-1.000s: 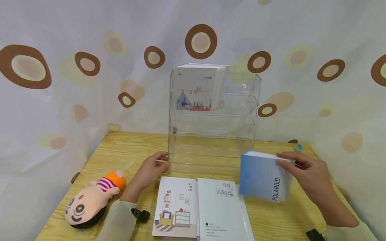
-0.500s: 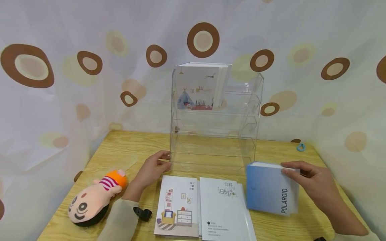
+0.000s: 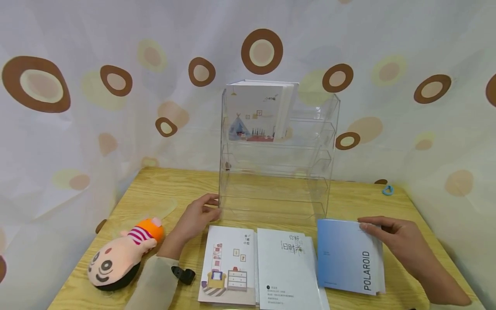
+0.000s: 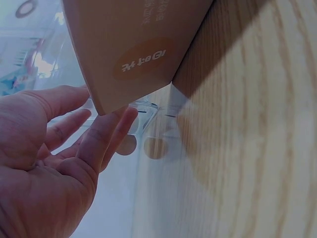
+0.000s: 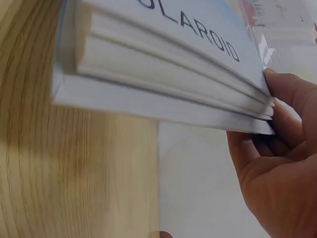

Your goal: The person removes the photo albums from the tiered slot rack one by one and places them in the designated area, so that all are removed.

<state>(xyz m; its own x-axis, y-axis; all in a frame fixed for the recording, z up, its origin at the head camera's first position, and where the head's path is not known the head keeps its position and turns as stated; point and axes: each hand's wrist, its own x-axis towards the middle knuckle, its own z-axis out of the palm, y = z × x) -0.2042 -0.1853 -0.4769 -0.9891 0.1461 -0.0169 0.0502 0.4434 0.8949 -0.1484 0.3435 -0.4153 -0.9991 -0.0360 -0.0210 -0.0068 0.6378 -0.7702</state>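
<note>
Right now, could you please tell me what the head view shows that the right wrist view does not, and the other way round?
Only the head view shows the plush doll, the left hand and the small blue loop near the table's far right corner.

Only the right wrist view shows the palm side of the right hand and a close side-on look at the layered pages of the POLAROID album.

Both show that album, its printed lettering, the right hand's thumb on it, and the wood-grain table.

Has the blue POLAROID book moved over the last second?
Yes: in the head view, the blue POLAROID book now appears lower and slightly further right against the clear rack.
</note>
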